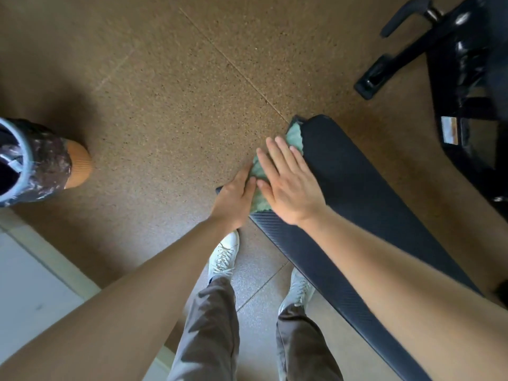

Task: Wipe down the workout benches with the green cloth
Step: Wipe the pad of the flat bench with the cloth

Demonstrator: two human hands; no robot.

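A long black padded workout bench [354, 182] runs from the upper middle down to the lower right. A green cloth [295, 137] is draped over its left edge near the far end. My right hand [288, 182] lies flat on the cloth with fingers spread, pressing it against the pad. My left hand [236, 199] is beside it at the bench's left side, fingers against the lower part of the cloth; whether it grips the cloth or the bench edge is unclear. Most of the cloth is hidden under both hands.
A second black machine frame [461, 78] with a handle stands at the upper right. A dark patterned bag with an orange end [46, 163] sits on the brown speckled floor [165, 92] at left. My white shoes [224, 257] stand just left of the bench.
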